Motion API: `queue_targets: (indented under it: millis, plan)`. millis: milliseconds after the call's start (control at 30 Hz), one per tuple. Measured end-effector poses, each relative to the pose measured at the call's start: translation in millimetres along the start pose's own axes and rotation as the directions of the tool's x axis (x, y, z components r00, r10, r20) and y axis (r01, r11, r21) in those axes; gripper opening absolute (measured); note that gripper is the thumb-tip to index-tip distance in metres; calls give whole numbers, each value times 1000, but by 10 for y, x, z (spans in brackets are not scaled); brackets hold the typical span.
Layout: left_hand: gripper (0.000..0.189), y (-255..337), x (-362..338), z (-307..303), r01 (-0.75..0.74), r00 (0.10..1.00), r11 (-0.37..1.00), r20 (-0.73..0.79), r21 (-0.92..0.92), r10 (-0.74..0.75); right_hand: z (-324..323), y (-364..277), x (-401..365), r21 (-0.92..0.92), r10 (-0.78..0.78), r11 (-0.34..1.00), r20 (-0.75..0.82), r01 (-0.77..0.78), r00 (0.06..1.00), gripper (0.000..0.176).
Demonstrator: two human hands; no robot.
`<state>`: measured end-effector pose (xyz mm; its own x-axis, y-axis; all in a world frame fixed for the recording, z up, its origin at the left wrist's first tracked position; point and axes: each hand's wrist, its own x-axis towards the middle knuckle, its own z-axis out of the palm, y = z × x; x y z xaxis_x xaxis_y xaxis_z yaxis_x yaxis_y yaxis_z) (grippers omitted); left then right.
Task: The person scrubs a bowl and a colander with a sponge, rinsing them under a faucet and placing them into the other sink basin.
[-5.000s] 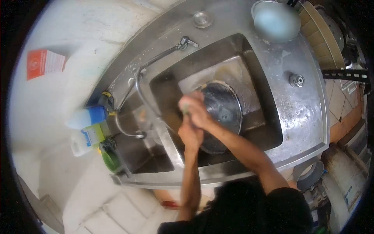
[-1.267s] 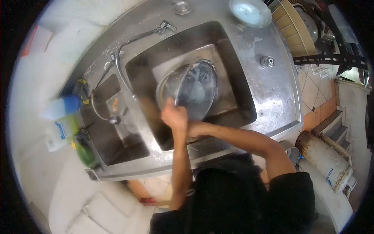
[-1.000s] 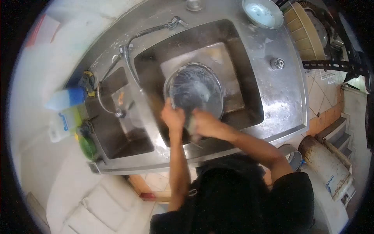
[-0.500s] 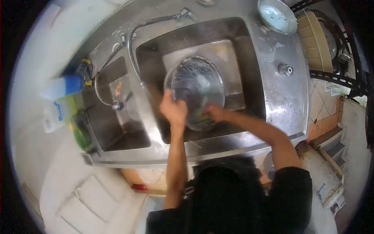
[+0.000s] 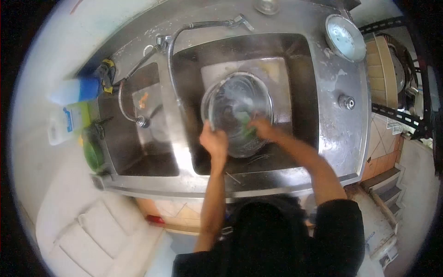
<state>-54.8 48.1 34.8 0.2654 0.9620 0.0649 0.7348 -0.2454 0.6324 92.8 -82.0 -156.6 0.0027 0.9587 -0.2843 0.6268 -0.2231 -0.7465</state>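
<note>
Steel is forming the broad bench [image 5: 344, 143], with a large basin [image 5: 304, 111] and, to the person's left, a smaller basin [image 5: 115, 147] sinking into it. A round metal pot [image 5: 228, 94] is sitting inside the large basin, its mouth facing up and whitish smears streaking its inner surface; whether it is resting flat or leaning slightly, the view is not showing. At the bench's far right, a pale bowl [image 5: 358, 48] is holding bluish-white foam. A white jug [image 5: 59, 128] and a blue bottle [image 5: 87, 90] are standing side by side beyond the smaller basin. The left hand [image 5: 214, 141] is keeping a firm grip on the pot's near-left rim. The right hand [image 5: 264, 128], somewhat blurred, is gripping a green pad [image 5: 247, 127] within the pot, near its inner wall. Smallest, an orange scrap [image 5: 143, 99] is lying in the smaller basin.
</note>
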Motion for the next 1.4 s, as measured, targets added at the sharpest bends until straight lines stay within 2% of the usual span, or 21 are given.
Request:
queue_targets:
  millis: [67,133,233,300,333,367,433,467,533,733,800,867,933,1000,1067,1133,1200,1267,1300,1333,1400]
  plan:
    - [6,-56,-92,-2,108,993,991,-35,-80,-111,211,-725,-88,442,289,868,-76,-228,954,39]
    - [18,-30,-106,-55,183,983,983,6,-32,-183,290,-1267,152,852,421,451,60,-267,905,41]
    - [18,-56,-146,-97,187,981,981,44,57,-190,91,-1550,833,916,455,-383,301,-122,838,32]
    - [28,101,-207,-204,235,972,957,60,-167,-228,-810,-1769,957,936,572,-319,67,146,818,15]
    - [50,-46,-255,-90,75,997,990,19,-118,-73,-1015,-1656,1030,980,676,-129,-23,148,737,12]
    - [54,-79,-279,-101,151,982,987,123,-54,-144,-1069,-1419,1148,911,766,-217,-63,350,640,11]
    - [58,-94,-325,-134,220,954,975,209,9,-217,-1284,-1031,1410,762,753,595,-639,255,154,19]
    - [60,-96,-321,-143,149,974,989,175,-18,-143,-1312,-910,1422,757,747,597,-646,267,160,19]
    - [62,-141,-345,-194,74,986,997,150,-31,-68,-1286,-773,1374,479,503,863,-784,-161,365,29]
    - [65,-3,-66,-168,-4,978,994,205,-109,27,-1387,-2167,650,151,-270,870,-649,469,711,39]
    - [56,-63,8,-132,-482,816,797,144,-364,559,-1557,-2181,319,29,-189,971,-503,236,843,36]
    - [41,87,27,-171,-548,797,795,126,-260,591,-1834,-1999,30,194,146,980,-588,-36,795,32]
    - [38,98,86,-211,-771,620,623,68,-131,781,-2044,-1471,-399,-75,90,968,-786,-239,611,26]
    - [29,51,40,-233,-773,621,622,56,-121,782,-1989,-977,-861,189,273,962,-648,-197,711,32]
    - [24,51,27,-222,-810,586,586,5,-18,810,-1616,-923,-1049,208,199,976,-707,-70,679,26]
    - [19,112,-152,-117,-719,694,694,25,13,719,-1418,-1397,-1116,387,379,909,-614,-154,693,23]
    - [25,568,-258,-105,-210,970,954,-76,211,231,-1229,-1929,-1063,228,259,963,-650,-141,714,22]
    - [32,629,-403,73,-101,992,995,-78,-14,99,-890,-2057,-1004,306,270,948,-609,-93,746,27]
    - [36,623,-414,175,203,975,844,26,-496,-219,-754,-2076,-909,308,261,948,-608,-80,750,27]
    - [42,572,-449,245,445,864,400,267,-801,-427,-610,-2089,-843,309,187,951,-609,13,771,30]
    - [51,787,-164,-161,521,852,594,336,-613,-401,-426,-2059,-789,318,120,943,-600,98,791,34]
